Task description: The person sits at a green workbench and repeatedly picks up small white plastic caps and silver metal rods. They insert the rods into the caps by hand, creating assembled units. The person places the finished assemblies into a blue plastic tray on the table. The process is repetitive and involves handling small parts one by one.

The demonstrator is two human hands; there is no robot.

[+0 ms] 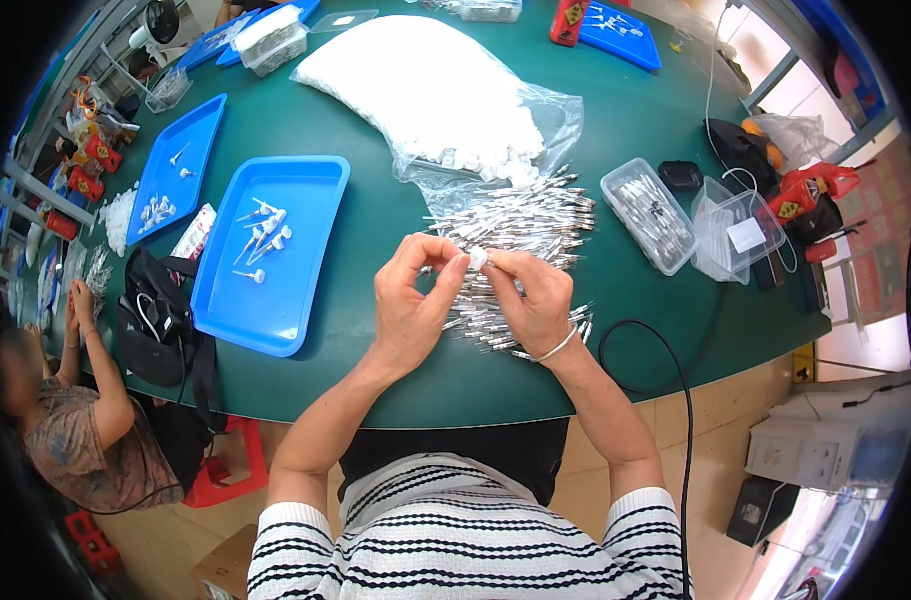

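Observation:
Both hands meet over a pile of thin silver metal rods [526, 215] on the green table. A small white plastic cap [479, 258] sits between the fingertips. My left hand [408, 305] pinches its left side, thumb against forefinger. From the other side, the thumb and forefinger of my right hand [538, 305] close on the same cap. Whether a rod is fitted in it, the fingers hide. Just beyond the rods lies a clear plastic bag [566, 112], spilling many white caps [426, 75]. Left of my hands, a blue tray [266, 315] holds several capped rods [268, 232].
Farther left are another blue tray [201, 130], a black bag [161, 320] and a seated person [91, 420]. At right stand a clear box of rods [651, 215], a clear container [741, 225] and a black cable [676, 360]. A red bottle [569, 22] stands at the back.

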